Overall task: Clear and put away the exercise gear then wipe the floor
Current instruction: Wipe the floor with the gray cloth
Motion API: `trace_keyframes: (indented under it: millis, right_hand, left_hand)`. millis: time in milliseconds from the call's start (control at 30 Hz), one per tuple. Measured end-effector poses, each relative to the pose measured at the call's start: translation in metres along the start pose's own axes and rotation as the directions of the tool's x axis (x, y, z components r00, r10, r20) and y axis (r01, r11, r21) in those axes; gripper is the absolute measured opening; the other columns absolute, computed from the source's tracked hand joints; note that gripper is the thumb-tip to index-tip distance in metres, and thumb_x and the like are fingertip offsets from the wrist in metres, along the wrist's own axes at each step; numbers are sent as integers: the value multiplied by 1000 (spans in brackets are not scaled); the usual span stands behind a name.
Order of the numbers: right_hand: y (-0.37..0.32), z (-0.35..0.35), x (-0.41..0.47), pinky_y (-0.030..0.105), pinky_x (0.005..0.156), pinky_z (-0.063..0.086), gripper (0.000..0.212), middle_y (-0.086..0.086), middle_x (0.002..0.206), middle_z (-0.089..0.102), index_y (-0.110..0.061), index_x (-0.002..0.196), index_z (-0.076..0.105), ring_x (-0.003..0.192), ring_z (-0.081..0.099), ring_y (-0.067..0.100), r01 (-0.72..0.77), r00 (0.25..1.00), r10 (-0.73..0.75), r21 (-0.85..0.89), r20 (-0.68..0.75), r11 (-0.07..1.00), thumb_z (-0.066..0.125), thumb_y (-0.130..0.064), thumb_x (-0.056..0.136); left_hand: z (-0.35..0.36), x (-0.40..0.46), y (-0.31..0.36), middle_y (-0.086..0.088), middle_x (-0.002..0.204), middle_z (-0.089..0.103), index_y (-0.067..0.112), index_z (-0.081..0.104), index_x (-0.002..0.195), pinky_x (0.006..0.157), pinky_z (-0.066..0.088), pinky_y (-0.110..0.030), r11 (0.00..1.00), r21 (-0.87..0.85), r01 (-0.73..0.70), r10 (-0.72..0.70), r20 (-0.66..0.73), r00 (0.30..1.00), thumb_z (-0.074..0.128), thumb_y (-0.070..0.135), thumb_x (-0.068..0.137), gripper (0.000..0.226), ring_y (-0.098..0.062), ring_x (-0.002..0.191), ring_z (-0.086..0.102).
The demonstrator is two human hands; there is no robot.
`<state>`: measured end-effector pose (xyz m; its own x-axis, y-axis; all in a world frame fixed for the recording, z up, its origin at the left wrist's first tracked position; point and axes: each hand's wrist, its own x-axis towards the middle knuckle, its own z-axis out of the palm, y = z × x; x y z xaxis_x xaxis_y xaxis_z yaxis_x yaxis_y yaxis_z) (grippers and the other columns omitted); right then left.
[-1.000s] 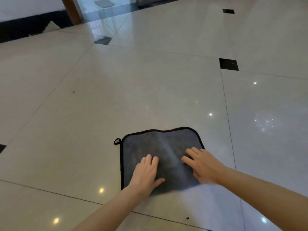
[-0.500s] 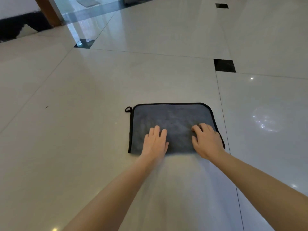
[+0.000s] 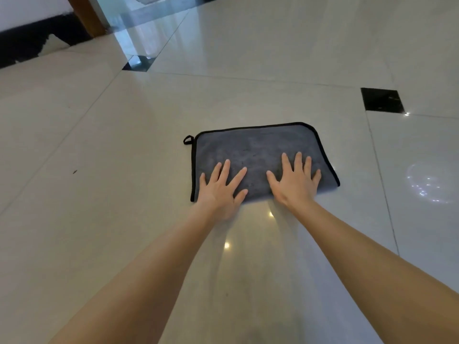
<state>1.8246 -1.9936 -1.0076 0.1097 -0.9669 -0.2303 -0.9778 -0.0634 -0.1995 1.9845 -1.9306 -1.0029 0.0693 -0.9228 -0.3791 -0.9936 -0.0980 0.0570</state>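
A grey cloth (image 3: 250, 147) with black edging and a small loop at its left corner lies flat on the glossy cream tile floor (image 3: 124, 219). My left hand (image 3: 219, 188) presses flat on its near left part, fingers spread. My right hand (image 3: 295, 181) presses flat on its near right part, fingers spread too. Both arms are stretched forward. A damp streak shows on the tile just behind the cloth, between my arms.
A black inset tile (image 3: 382, 100) lies to the far right of the cloth. A second dark inset (image 3: 137, 63) sits at the far left, near a brown wooden post (image 3: 85, 16) and a black baseboard (image 3: 29, 43). A small dark speck (image 3: 74, 172) marks the left tile.
Both hands have pushed the cloth forward, away from me, across the tile. My fingers have spread wider on it. The view has shifted along with the reach.
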Motion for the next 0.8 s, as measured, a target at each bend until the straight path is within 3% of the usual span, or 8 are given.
trace_keyframes:
  millis: [433, 800]
  right_hand:
    - [-107, 24, 12, 50, 114, -7, 70, 7, 158, -11, -29, 150, 0, 144, -15, 28, 231, 971, -229, -38, 63, 972, 24, -61, 93]
    - [-202, 57, -104, 51, 115, -5, 73, 10, 157, -17, -34, 149, -5, 143, -19, 32, 518, 836, -479, -96, 268, 850, 27, -65, 91]
  left_hand:
    - [9, -21, -108, 1, 156, -21, 42, -12, 145, 114, -6, -51, 978, -93, 186, -189, -24, 982, 15, 57, 95, 58, -17, 143, -19]
    - [54, -167, -193, -1, 155, -24, 39, -15, 145, 115, 0, -51, 922, -112, 372, -368, 56, 928, 16, 55, 96, 60, -18, 143, -20]
